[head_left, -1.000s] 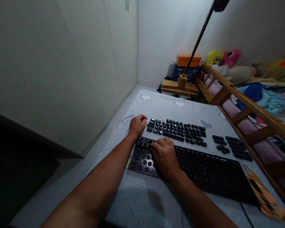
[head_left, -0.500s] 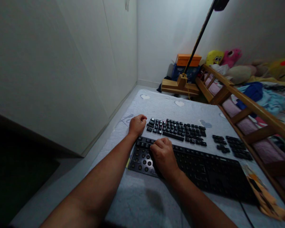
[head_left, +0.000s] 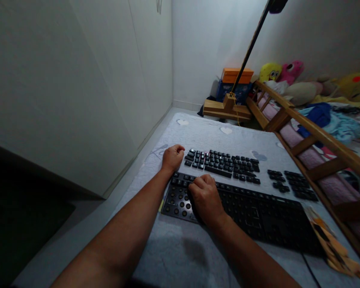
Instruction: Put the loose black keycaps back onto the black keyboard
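A black keyboard [head_left: 283,218] lies on the cloth-covered surface, with keycaps in its upper left rows and bare round key wells [head_left: 176,202] on the left. Over its left part, my right hand [head_left: 206,198] is closed, knuckles up; its fingertips and anything in them are hidden. Just beyond the keyboard's far left corner, my left hand [head_left: 172,158] rests with curled fingers, and what they may hold does not show. Loose black keycaps [head_left: 223,163] are laid out in rows to the right of that hand. Further right sit smaller keycap groups [head_left: 279,182].
An orange cloth-like item [head_left: 339,250] with dark tools on it lies at the keyboard's right end. A cable [head_left: 311,270] runs toward me. White cabinet doors [head_left: 114,100] stand on the left, a wooden bed rail [head_left: 315,124] on the right, a wooden stand base [head_left: 226,109] behind.
The view has shifted very slightly. Both hands keep nearly the same place and closed shape; the keyboard and keycaps look unchanged.
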### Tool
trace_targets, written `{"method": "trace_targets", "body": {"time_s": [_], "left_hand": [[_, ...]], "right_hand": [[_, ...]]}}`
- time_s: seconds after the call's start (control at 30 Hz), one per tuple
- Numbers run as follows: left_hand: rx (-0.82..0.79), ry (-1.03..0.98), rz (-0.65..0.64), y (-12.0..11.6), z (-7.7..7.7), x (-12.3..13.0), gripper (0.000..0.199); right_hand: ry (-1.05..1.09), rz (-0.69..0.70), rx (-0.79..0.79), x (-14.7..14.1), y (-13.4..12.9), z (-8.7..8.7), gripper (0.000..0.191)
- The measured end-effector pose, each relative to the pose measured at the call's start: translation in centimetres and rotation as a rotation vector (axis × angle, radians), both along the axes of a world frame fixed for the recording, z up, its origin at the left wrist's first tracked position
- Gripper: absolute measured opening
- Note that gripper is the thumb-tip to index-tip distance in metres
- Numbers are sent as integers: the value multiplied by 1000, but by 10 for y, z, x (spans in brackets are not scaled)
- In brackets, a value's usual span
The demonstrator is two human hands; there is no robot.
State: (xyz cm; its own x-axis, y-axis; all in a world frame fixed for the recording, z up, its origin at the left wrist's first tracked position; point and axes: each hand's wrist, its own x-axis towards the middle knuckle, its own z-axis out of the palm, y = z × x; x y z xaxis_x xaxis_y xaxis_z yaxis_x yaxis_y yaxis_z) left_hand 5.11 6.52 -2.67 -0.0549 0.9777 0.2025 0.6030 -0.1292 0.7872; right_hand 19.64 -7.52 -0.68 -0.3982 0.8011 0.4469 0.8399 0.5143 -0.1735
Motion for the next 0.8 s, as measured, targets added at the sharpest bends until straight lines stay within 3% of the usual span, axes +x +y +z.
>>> {"method": "trace_targets", "body": {"time_s": [0.3, 0.53, 0.67, 0.8], "left_hand": [[-13, 7, 2, 1, 0, 0, 23], [-6, 7, -8, 0, 2, 0, 24], [-16, 7, -1, -1, 3, 1, 24], [-14, 11, -3, -1, 3, 0, 24]], "right_hand": [[127, -46, -74, 5, -1, 7, 13], [237, -129, -68, 18, 4, 13, 24], [188, -225, -106, 43, 28, 17, 20], [49, -360, -179, 73, 72, 27, 19]]}}
